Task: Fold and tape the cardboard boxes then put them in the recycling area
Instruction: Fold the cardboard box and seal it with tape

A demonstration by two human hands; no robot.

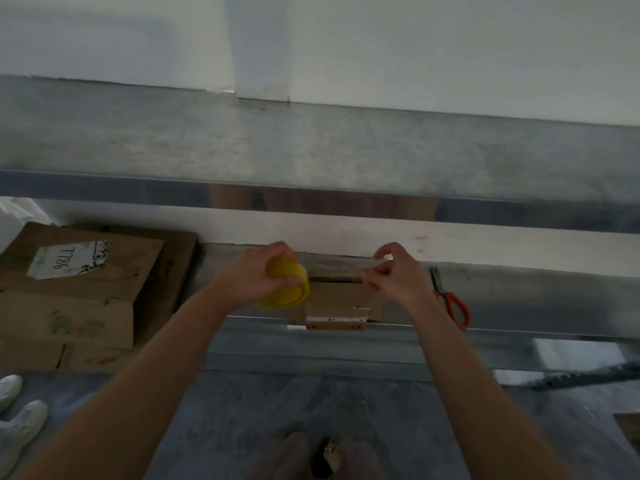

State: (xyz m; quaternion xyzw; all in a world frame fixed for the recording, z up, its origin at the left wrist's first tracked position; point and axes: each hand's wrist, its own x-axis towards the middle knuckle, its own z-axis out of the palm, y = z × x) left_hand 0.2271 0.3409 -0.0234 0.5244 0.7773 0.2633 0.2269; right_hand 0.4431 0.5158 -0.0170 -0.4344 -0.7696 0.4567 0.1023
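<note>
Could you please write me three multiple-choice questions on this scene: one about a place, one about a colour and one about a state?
1. Where do the scissors lie?
A. on the shelf, right of the right hand
B. on the floor
C. hanging on the wall

2. What colour is the tape roll?
A. brown
B. yellow
C. white

3. What is the left hand doing?
A. hanging idle
B. lying flat and open
C. gripping the tape roll

Answers:
1 A: the orange handles rest on the shelf just past the right hand.
2 B: the roll is plainly yellow.
3 C: its fingers curl round the roll, while the right hand pinches the tape end.
</note>
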